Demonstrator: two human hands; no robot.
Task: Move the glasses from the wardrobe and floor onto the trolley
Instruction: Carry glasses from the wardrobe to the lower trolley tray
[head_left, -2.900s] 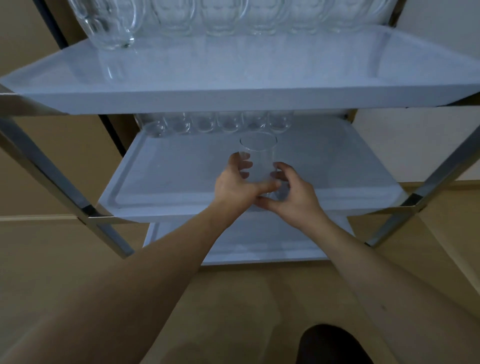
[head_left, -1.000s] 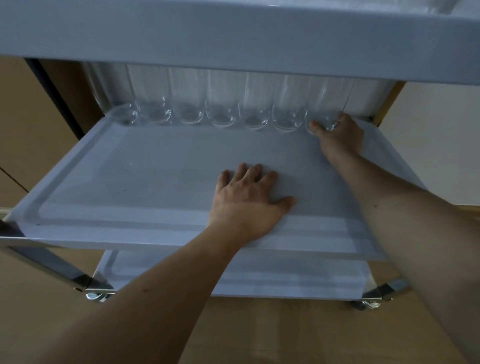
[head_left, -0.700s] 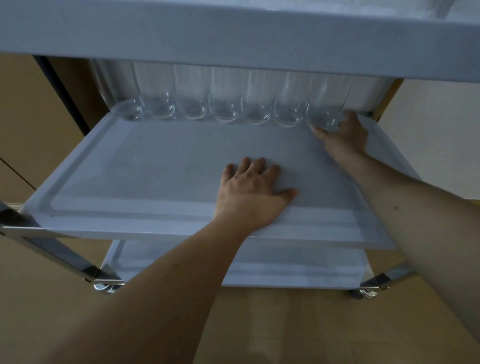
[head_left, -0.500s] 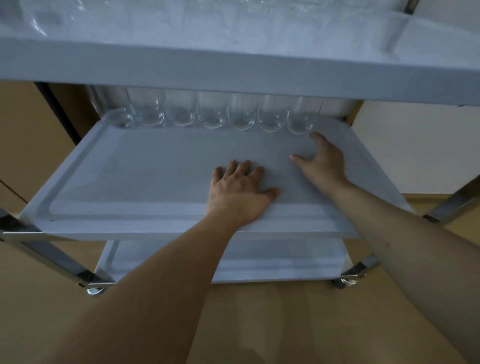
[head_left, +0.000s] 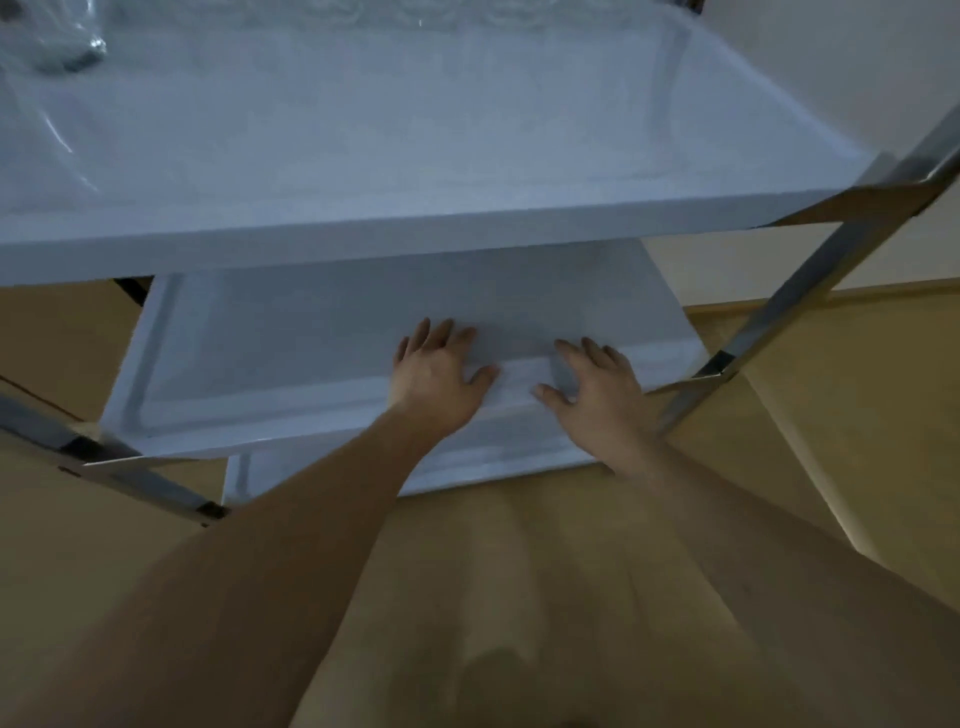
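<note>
I am drawing my right hand (head_left: 597, 387) back from the far row of glasses, now hidden behind the top shelf (head_left: 415, 228); it is lying flat and empty beside my left hand (head_left: 439, 374), fingers spread, both resting on the middle shelf (head_left: 234, 364); one glass (head_left: 57, 47) is showing on the top shelf, far left of my hands; I am judging this placement finished.

Tan wooden floor (head_left: 519, 597) below. Pale wall (head_left: 831, 78) at upper right, skirting strip (head_left: 883, 291) along its base.
</note>
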